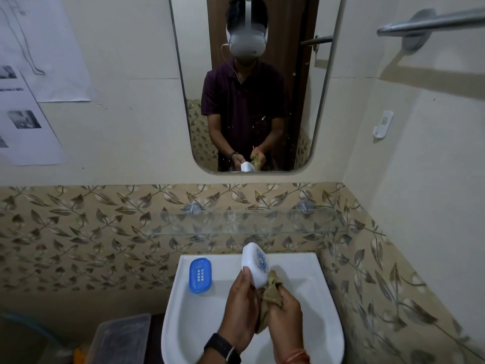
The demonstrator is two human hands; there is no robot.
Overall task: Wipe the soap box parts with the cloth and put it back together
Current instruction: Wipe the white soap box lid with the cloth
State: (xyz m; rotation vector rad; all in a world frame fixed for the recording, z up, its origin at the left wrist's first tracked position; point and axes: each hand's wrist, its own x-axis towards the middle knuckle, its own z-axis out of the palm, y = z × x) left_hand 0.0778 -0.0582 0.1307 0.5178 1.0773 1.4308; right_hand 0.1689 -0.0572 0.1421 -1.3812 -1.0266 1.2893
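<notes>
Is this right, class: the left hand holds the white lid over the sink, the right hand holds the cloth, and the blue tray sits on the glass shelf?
Not quite. In the head view the blue tray rests on the sink rim's left side, not the glass shelf. The left hand does hold the white lid, the right hand the cloth.

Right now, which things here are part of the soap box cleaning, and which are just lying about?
In use:
white soap box lid in left hand
cloth in right hand
blue soap box tray

Lying about:
glass shelf
plastic container
wall hook

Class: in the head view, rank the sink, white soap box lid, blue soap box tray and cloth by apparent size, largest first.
1. Sink.
2 and 3. White soap box lid and blue soap box tray look alike; the lid is partly hidden.
Cloth: bunched in the right hand, so unranked.
</notes>
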